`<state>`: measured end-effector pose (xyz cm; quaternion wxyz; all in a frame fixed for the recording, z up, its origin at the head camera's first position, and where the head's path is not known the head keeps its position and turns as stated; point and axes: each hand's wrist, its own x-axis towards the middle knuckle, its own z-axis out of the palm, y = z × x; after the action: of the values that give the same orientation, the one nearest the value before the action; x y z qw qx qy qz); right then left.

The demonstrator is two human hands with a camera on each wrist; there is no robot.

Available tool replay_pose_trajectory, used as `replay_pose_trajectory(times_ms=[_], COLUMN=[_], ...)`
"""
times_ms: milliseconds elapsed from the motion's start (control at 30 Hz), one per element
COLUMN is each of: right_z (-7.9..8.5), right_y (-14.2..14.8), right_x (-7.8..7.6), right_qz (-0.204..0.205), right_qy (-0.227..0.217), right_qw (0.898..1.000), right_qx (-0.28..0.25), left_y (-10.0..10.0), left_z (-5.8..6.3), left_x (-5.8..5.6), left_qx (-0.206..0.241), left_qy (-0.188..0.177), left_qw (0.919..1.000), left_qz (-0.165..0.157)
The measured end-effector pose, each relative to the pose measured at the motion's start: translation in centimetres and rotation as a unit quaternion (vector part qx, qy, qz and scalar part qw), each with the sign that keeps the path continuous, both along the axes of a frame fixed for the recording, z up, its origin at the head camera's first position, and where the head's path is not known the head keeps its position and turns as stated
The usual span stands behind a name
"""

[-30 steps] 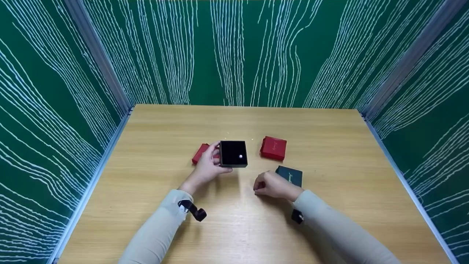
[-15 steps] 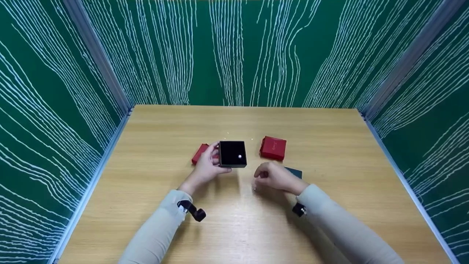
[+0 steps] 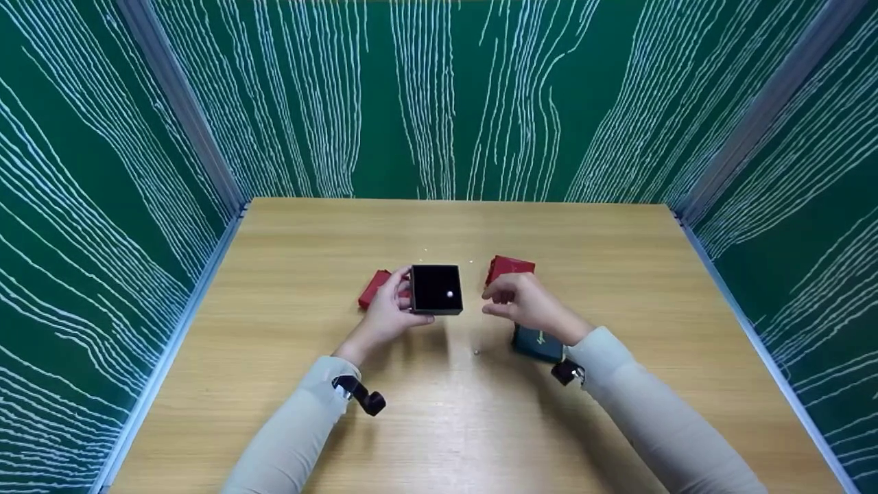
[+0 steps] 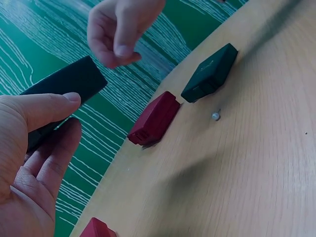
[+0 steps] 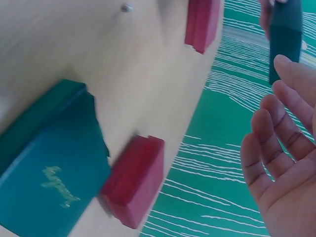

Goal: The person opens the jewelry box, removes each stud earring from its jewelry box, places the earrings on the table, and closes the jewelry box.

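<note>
The open box (image 3: 429, 280) is pinched by the left grip (image 3: 391, 309); the right grip (image 3: 525, 302), spread, is now lifted from the pearl (image 3: 477, 352) on the desk (image 3: 425, 432) at the box's five o'clock, seemingly left unboxed

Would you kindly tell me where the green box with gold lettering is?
In the head view, the green box lies on the table, right of centre, just right of the small pearl-like piece and on the near side of the rightmost red box.
</note>
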<state>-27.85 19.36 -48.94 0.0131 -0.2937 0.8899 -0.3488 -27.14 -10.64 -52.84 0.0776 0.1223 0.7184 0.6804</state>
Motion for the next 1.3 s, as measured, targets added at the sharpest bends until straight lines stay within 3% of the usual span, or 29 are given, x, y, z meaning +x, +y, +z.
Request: replay_pose_trajectory(times_ms=[433, 900, 1300], right_z=[1.9, 0.7, 0.4], right_y=[-1.0, -3.2, -4.1], right_x=[0.0, 0.3, 0.2], right_qz=[0.012, 0.028, 0.019], right_qy=[0.033, 0.04, 0.063], right_qw=[0.999, 0.996, 0.995], right_qx=[-0.034, -0.078, -0.073], left_y=[0.0, 0.4, 0.8], left_z=[-0.1, 0.0, 0.1], left_x=[-0.1, 0.1, 0.2], left_qx=[0.0, 0.018, 0.037], left_qy=[-0.003, 0.002, -0.007], left_qw=[1.0, 0.9996, 0.9989], left_qz=[-0.004, -0.02, -0.027])
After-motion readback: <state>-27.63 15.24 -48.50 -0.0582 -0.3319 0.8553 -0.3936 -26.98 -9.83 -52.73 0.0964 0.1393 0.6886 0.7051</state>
